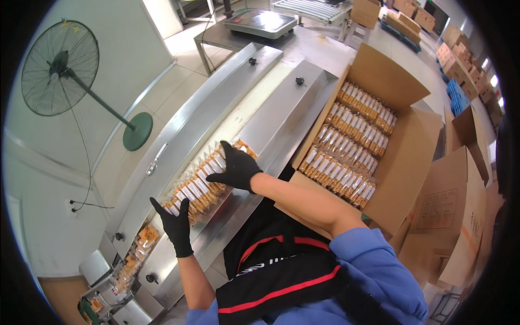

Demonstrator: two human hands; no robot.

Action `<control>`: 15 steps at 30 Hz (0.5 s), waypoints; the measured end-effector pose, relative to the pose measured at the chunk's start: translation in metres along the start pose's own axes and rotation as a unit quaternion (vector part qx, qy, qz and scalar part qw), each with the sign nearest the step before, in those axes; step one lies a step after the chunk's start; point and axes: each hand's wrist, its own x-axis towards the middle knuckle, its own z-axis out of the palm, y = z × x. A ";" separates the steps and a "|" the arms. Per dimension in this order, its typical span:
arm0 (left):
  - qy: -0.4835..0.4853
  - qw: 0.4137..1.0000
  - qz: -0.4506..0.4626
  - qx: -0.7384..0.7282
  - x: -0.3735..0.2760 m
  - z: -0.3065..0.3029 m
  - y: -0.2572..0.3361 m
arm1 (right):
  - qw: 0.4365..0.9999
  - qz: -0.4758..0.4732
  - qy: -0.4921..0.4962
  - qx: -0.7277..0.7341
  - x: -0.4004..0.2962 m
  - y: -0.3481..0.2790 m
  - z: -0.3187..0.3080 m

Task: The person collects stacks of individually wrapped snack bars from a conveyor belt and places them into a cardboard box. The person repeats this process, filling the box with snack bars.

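Note:
A row of clear-wrapped snack packets [198, 187] with white labels stands close together on the pale conveyor belt [243, 103]. My left hand [175, 227], in a black glove, is against the row's lower-left end, thumb and forefinger spread around it. Farther up the row, my right hand [239, 168], also gloved in black, has its thumb and forefinger spread against the packets near the other end. A few packets [246, 148] show past the right hand. The palms and some fingertips are hidden. To my right, an open cardboard box [400, 162] holds several rows of similar packets [345, 158].
Stainless steel rails [280, 109] with black knobs flank the belt. More packets [136, 254] lie at its lower-left end by a machine [109, 292]. A pedestal fan [61, 69] stands left, a platform scale [260, 22] ahead. Cardboard boxes [443, 211] stand at right.

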 end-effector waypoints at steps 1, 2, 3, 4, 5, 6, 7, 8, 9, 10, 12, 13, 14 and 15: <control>0.002 0.999 0.027 -0.033 -0.005 0.000 0.027 | 0.998 -0.011 0.055 0.017 -0.014 0.005 -0.012; 0.008 0.997 0.050 -0.065 -0.009 0.000 0.056 | 0.994 -0.012 0.101 0.037 -0.026 0.009 -0.026; 0.016 0.993 0.071 -0.098 -0.010 0.005 0.076 | 0.986 0.004 0.142 0.093 -0.043 0.007 -0.046; 0.031 0.985 0.123 -0.117 -0.007 0.018 0.089 | 0.969 -0.029 0.216 0.114 -0.058 0.020 -0.061; 0.030 0.972 0.164 -0.164 -0.006 0.034 0.108 | 0.946 -0.064 0.288 0.134 -0.075 0.035 -0.076; -0.034 0.937 0.182 -0.296 -0.014 0.045 0.142 | 0.932 -0.065 0.343 0.097 -0.092 0.047 -0.094; -0.021 0.935 0.293 -0.200 -0.009 0.065 0.150 | 0.913 -0.066 0.397 0.058 -0.111 0.059 -0.114; -0.050 0.913 0.313 -0.256 -0.018 0.084 0.183 | 0.888 -0.046 0.456 0.026 -0.131 0.075 -0.130; -0.081 0.888 0.330 -0.310 -0.026 0.101 0.216 | 0.859 -0.027 0.511 -0.005 -0.151 0.089 -0.146; -0.170 0.855 0.313 -0.376 -0.034 0.124 0.238 | 0.839 -0.022 0.544 -0.022 -0.170 0.105 -0.161; -0.229 0.814 0.340 -0.412 -0.052 0.170 0.282 | 0.805 0.005 0.593 0.007 -0.201 0.122 -0.182; -0.239 0.811 0.358 -0.397 -0.062 0.193 0.293 | 0.792 0.024 0.607 0.055 -0.214 0.123 -0.190; -0.249 0.807 0.376 -0.381 -0.072 0.216 0.304 | 0.783 0.052 0.619 0.023 -0.224 0.134 -0.195; -0.259 0.802 0.395 -0.365 -0.082 0.239 0.316 | 0.772 0.080 0.631 -0.005 -0.232 0.153 -0.197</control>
